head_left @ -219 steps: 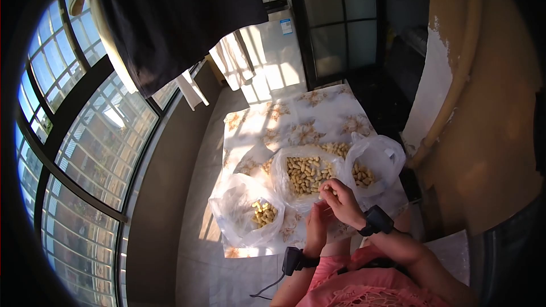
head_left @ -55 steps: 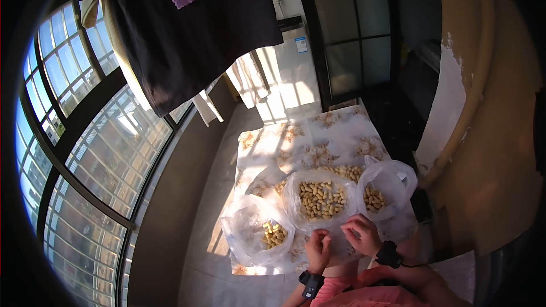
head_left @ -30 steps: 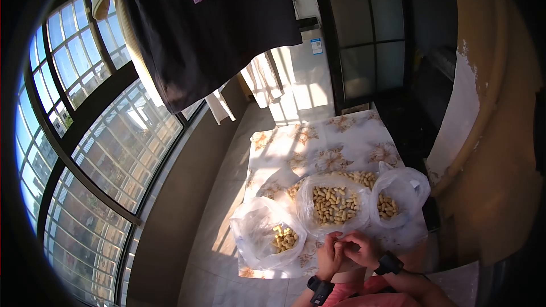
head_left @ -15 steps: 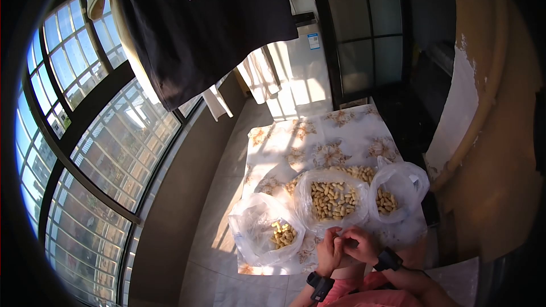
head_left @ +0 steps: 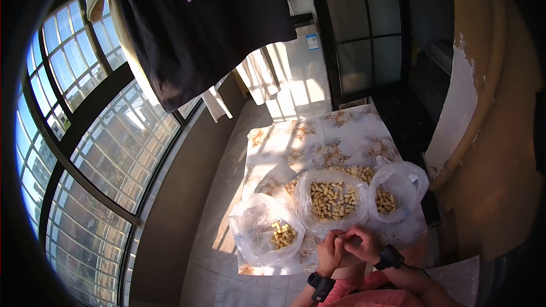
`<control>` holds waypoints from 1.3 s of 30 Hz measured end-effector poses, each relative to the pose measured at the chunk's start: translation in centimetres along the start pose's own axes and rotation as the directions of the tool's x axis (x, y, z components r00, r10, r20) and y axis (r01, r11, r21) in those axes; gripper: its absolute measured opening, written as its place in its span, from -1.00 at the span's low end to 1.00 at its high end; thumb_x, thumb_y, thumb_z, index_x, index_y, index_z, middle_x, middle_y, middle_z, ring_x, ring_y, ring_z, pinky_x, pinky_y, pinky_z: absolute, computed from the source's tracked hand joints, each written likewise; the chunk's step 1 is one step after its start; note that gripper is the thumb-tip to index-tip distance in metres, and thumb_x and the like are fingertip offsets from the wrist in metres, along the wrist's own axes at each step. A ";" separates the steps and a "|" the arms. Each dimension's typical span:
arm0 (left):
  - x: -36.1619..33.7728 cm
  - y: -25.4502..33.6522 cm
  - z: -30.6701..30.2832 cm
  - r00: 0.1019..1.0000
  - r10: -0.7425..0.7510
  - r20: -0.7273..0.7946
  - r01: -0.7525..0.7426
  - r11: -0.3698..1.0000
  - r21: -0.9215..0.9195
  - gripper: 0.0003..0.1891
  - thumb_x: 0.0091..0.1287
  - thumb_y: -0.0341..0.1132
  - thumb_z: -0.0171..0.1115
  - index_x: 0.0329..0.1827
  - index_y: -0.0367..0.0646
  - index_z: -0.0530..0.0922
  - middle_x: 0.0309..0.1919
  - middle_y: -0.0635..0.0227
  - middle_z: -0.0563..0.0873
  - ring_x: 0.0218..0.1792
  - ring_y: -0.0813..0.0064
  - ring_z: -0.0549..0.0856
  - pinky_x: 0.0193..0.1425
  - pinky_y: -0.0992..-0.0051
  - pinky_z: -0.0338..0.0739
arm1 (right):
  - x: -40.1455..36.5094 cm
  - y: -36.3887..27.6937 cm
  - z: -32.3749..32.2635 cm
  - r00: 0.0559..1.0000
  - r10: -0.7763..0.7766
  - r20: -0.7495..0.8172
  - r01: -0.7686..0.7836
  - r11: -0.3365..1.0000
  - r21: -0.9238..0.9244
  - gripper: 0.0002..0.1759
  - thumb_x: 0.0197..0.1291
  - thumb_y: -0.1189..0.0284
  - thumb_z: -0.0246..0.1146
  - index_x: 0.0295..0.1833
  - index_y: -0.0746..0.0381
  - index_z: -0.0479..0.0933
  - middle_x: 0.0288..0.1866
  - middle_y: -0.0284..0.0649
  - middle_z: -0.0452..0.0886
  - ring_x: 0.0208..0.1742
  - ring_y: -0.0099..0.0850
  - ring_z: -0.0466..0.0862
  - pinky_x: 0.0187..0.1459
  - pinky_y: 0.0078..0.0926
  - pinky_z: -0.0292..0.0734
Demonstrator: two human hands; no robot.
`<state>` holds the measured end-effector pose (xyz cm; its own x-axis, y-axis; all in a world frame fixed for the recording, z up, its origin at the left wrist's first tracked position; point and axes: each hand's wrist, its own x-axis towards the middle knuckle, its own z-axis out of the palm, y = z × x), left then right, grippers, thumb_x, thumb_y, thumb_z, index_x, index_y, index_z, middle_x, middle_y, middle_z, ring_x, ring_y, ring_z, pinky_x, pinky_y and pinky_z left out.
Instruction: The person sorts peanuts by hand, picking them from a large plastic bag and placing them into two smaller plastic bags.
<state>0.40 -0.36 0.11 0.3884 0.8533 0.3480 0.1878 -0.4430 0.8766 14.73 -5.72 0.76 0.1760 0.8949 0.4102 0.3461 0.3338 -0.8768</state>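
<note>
My left hand [head_left: 330, 252] and my right hand [head_left: 364, 244] meet at the table's near edge, fingers pinched together. Whatever lies between the fingertips is too small or hidden to make out. Just beyond them stands a middle clear plastic bag [head_left: 304, 207], its mouth rolled wide, with many peanuts in the shell [head_left: 333, 200] inside. To the left, another clear bag [head_left: 247, 227] holds a smaller heap of peanuts [head_left: 282, 234]. A third bag [head_left: 410, 185] on the right has a few peanuts [head_left: 386, 201] at its bottom.
A flowered cloth [head_left: 324, 136] covers the table, with loose peanuts [head_left: 359, 173] behind the middle bag. Dark clothing [head_left: 216, 34] hangs overhead at the left, by barred windows [head_left: 119, 142]. A fridge [head_left: 307, 79] stands beyond the table. Both wrists wear black bands [head_left: 389, 257].
My fingers have shifted very slightly against each other, and the right hand has tilted a little. The bags and peanuts look the same.
</note>
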 end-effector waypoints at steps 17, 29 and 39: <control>-0.1 0.1 0.2 0.999 0.019 -0.030 -0.017 0.997 0.072 -0.79 0.49 -0.20 0.22 -0.16 -0.18 0.62 -0.52 0.14 0.68 -0.49 0.12 0.70 -0.37 0.27 0.54 | -0.9 1.6 0.3 0.943 0.333 -0.030 -0.290 0.861 0.418 -0.86 0.34 0.53 0.30 -0.05 0.24 0.50 -0.13 -0.36 0.62 -0.12 -0.65 0.59 -0.04 -0.63 0.51; -0.2 -0.1 0.6 0.999 -0.002 -0.034 0.003 0.999 0.032 -0.84 0.42 -0.33 0.29 -0.06 -0.18 0.55 -0.38 0.12 0.74 -0.38 0.07 0.76 -0.33 0.27 0.61 | -0.6 0.9 0.5 0.946 0.323 -0.025 -0.264 0.815 0.516 -0.80 0.40 0.54 0.27 0.07 0.32 0.51 -0.07 -0.31 0.60 -0.04 -0.61 0.60 0.03 -0.63 0.52; -0.3 -0.3 0.8 0.999 -0.035 -0.041 0.038 0.996 0.082 -0.80 0.39 -0.35 0.30 0.00 -0.17 0.53 -0.45 0.17 0.71 -0.43 0.10 0.74 -0.35 0.28 0.59 | -0.6 0.5 0.3 0.946 0.323 -0.001 -0.292 0.858 0.422 -0.84 0.47 0.48 0.23 0.04 0.33 0.53 -0.13 -0.32 0.65 -0.12 -0.63 0.65 -0.09 -0.66 0.55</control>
<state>0.89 -0.73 -0.52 0.3439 0.8789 0.3304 0.2764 -0.4311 0.8590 14.56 -5.98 -0.01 0.2788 0.9545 0.1053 -0.1431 0.1497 -0.9783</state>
